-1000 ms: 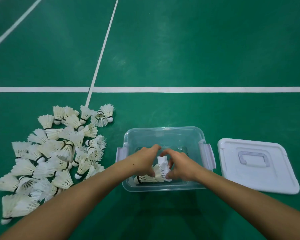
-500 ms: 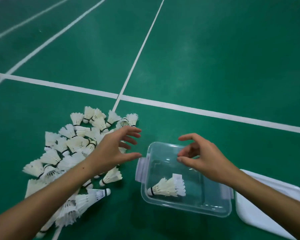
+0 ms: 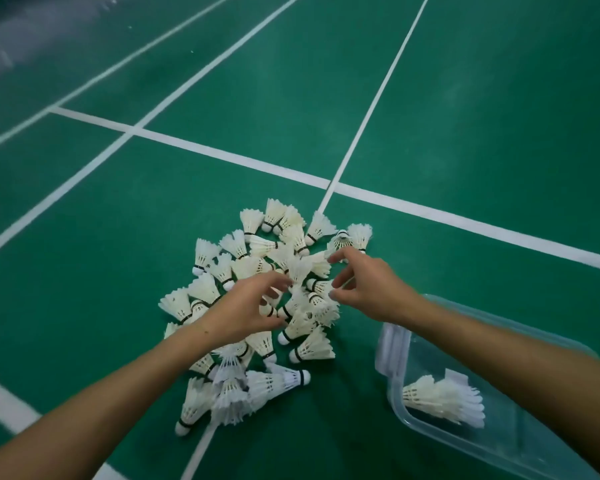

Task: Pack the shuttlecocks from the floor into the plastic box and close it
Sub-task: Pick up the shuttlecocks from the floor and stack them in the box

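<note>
Left hand (image 3: pixel 246 315) & right hand (image 3: pixel 368 292) are hovering w/ fingers spread, holding nothing, over the heap of white feather shuttlecocks (image 3: pixel 257 299) on the green court floor (image 3: pixel 465 133). Judging by this, packing is barely starting: only a small bunch is lying in the clear plastic box (image 3: pixel 395 386) at right, most are waiting on the floor, and the box is sitting open, lid not in view.

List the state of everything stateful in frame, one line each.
box: open, no lid on, a few shuttlecocks lying inside.
shuttlecocks in box: on their sides, bunched together.
pile: loose on the floor, left of the box, unpacked.
left hand: over the pile, fingers spread, holding nothing.
right hand: over the pile, fingers loosely curled, holding nothing.
lid: not in view.
</note>
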Demonstrator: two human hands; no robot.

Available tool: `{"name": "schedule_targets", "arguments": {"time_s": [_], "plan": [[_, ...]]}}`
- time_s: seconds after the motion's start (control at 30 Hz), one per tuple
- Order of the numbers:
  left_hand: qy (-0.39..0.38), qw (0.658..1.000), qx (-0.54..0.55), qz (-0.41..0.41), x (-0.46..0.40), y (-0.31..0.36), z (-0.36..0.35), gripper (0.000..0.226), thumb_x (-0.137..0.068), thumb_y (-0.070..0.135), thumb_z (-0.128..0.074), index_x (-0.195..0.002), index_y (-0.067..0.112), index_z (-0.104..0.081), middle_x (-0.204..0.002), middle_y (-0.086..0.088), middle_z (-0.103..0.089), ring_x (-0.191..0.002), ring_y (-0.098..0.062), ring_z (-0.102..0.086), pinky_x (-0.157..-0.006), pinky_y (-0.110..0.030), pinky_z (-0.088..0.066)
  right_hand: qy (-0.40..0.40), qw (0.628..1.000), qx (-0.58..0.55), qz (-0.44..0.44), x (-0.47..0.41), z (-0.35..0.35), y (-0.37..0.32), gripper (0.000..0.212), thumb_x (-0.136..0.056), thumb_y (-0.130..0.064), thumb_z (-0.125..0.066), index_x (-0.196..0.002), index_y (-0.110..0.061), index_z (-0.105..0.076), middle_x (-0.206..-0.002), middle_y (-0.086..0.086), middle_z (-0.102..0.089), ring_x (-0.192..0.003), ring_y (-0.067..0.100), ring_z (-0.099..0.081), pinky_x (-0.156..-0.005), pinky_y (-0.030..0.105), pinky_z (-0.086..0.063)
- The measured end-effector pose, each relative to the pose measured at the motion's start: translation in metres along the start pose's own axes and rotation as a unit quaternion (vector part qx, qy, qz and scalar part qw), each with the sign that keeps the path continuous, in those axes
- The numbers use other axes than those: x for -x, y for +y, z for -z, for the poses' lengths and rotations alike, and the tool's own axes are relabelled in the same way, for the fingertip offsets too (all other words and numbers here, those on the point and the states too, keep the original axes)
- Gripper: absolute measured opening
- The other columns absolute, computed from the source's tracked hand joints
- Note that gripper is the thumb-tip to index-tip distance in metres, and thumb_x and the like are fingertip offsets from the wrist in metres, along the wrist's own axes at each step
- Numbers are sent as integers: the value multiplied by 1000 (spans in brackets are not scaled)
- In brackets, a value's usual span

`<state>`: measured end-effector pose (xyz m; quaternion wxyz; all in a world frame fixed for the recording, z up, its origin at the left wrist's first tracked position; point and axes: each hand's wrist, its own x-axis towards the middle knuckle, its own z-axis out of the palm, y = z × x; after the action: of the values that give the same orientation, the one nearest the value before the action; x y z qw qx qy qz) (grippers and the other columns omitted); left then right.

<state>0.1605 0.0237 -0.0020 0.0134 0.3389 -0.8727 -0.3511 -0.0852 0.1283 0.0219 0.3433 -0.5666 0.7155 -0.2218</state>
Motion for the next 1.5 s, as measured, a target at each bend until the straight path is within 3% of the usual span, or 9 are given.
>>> {"name": "schedule_targets", "arguments": {"time_s": [0.27,0.5,0.67,0.77,0.87,1.03,1.23,1.4,1.5], "plan": [[-52,982,-167,-75,-43,-8,-36,69,-81,39,-87,-142,27,-55,-161,5,-39,-146,-17,-35,-118,-34,-35,-46,993,98,-50,-35,-45,30,58,-83,-17,-87,-132,-26,-58,-118,-1,-66,-100,18,-66,-86,40,-61],[-66,944,-291,-144,-58,-14,-30,51,-77,61,-80,-116,32,-66,-114,10,-61,-107,-17,-48,-92,-35,-45,13,986,160,-36,-39,-57,31,30,-96,-10,-67,-120,-25,-61,-101,-4,-73,-91,20,-68,-78,42,-60],[-103,924,-326,-172,-57,-13,-26,41,-80,62,-76,-107,33,-64,-103,15,-66,-96,-11,-43,-83,-32,-44,43,984,175,-15,-32,-40,29,29,-96,-10,-59,-120,-26,-60,-102,-1,-73,-93,25,-67,-79,44,-59],[-119,919,-333,-174,-57,-12,-27,45,-83,58,-77,-117,34,-61,-101,12,-68,-93,-12,-50,-80,-34,-50,58,988,142,-1,-25,-19,26,28,-95,-8,-61,-119,-22,-62,-100,-1,-72,-92,23,-67,-81,46,-59],[-125,920,-317,-195,-57,-12,-28,42,-86,54,-77,-122,36,-65,-99,14,-71,-91,-11,-51,-71,-29,-48,78,993,88,7,-13,6,22,29,-94,-9,-67,-120,-20,-62,-98,-1,-72,-88,19,-69,-82,44,-60],[-37,949,-234,-209,-55,-6,-23,35,-77,57,-82,-102,33,-75,-83,13,-65,-80,-9,-48,-66,-27,-42,118,993,0,7,27,59,22,30,-93,-10,-74,-117,-26,-63,-93,-6,-69,-76,11,-71,-72,31,-60],[52,961,-145,-228,-55,59,11,43,-73,71,-69,-98,37,-76,-94,12,-59,-92,-13,-51,-79,-31,-45,173,976,-128,-44,108,117,45,37,-90,1,-72,-113,-26,-65,-91,4,-68,-71,30,-74,-70,50,-66],[14,952,-79,-296,-61,138,21,44,-80,64,-73,-109,31,-74,-95,23,-68,-92,-4,-62,-95,-32,-46,230,948,-193,-109,176,133,79,38,-88,10,-72,-110,-20,-67,-93,15,-69,-70,35,-71,-70,46,-66],[-15,947,-55,-317,-66,182,5,51,-77,57,-75,-117,26,-72,-91,18,-69,-88,-6,-65,-88,-26,-49,253,939,-188,-137,203,133,104,37,-87,8,-75,-109,-21,-68,-90,11,-73,-74,36,-73,-71,46,-65]]}}
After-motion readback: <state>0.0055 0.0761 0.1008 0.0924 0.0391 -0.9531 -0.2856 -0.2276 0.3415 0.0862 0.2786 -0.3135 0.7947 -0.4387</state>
